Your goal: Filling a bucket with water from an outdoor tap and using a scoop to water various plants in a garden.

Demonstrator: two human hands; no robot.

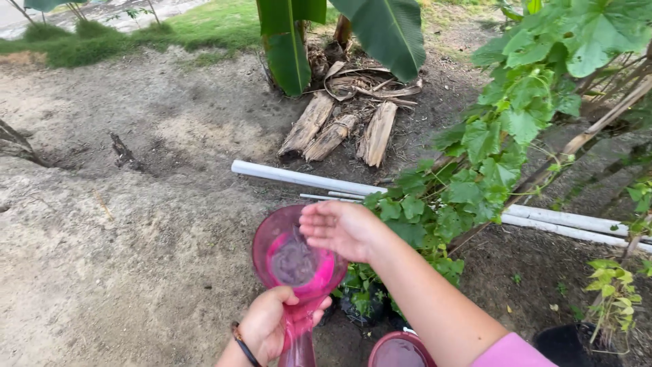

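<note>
Left hand [266, 326] fisted round pink dipper [293, 261] handle, right hand [339, 228] flat, fingers together, over its seemingly water-filled bowl.

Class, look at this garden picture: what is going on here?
A person outdoors holds a pink water dipper by its handle in the left hand. The right hand is open, palm down, over the dipper's rim, above the water inside. Just beyond it stands a leafy vine; white pipes lie on the bare soil, and a second pink container sits below.

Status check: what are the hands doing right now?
Left hand grips pink dipper handle. Right hand open over its bowl. Leafy vine close alongside.
</note>
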